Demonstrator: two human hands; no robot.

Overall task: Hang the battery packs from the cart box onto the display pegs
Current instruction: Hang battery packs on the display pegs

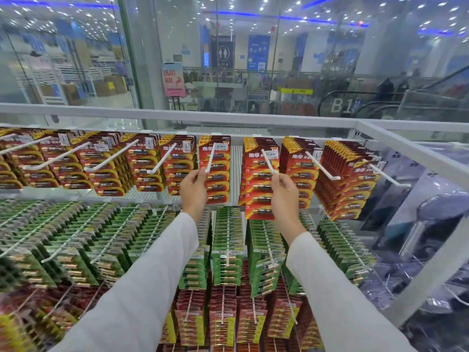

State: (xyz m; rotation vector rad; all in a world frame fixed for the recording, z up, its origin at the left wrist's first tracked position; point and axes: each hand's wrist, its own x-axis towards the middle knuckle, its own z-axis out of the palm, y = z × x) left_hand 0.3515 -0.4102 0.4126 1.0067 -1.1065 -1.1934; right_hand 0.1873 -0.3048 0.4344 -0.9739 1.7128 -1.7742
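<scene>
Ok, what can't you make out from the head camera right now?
- Cart box: outside the head view's frame.
- Left hand on one white peg, right hand on the neighbouring peg: fingers cover each grip's contact.
- Bottom red packs: blurred, partly behind the sleeves.
- Green packs' print: too small.

Two long, plain white sleeves (142, 288)

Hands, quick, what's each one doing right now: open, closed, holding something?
Left hand: grip closed on the tip of a white peg.
Right hand: grip closed on the tip of the neighbouring peg.
</scene>
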